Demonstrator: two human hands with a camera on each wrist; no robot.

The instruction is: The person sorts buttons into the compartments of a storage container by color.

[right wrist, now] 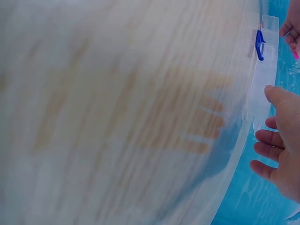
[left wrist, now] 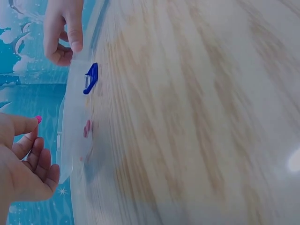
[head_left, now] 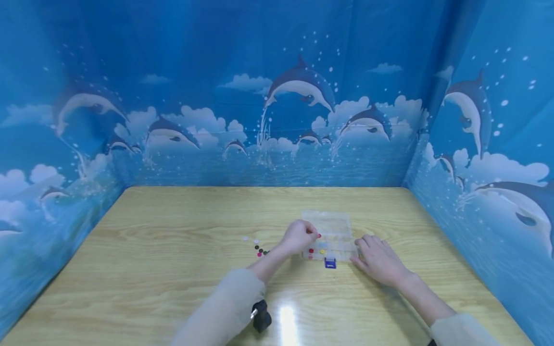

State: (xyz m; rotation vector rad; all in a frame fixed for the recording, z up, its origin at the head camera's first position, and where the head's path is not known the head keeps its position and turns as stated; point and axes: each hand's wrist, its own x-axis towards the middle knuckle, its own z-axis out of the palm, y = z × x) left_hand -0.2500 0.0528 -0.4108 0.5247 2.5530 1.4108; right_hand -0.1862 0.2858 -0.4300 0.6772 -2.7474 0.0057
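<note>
**One pink-red piece (head_left: 319, 236), one clear box (head_left: 339, 240)**

Left hand (head_left: 299, 235) pinches the piece in its fingertips, above the box's left half. Right hand (head_left: 378, 259), fingers relaxed, by its right edge. Loose pieces (head_left: 261, 251) on desk (head_left: 173, 230), farther left.

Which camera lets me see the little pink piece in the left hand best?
The left wrist view. There the pink piece stands out clearly, pinched in the left hand. The head view shows it as just a tiny dot, and the right wrist view catches only a bit near its right edge.
</note>
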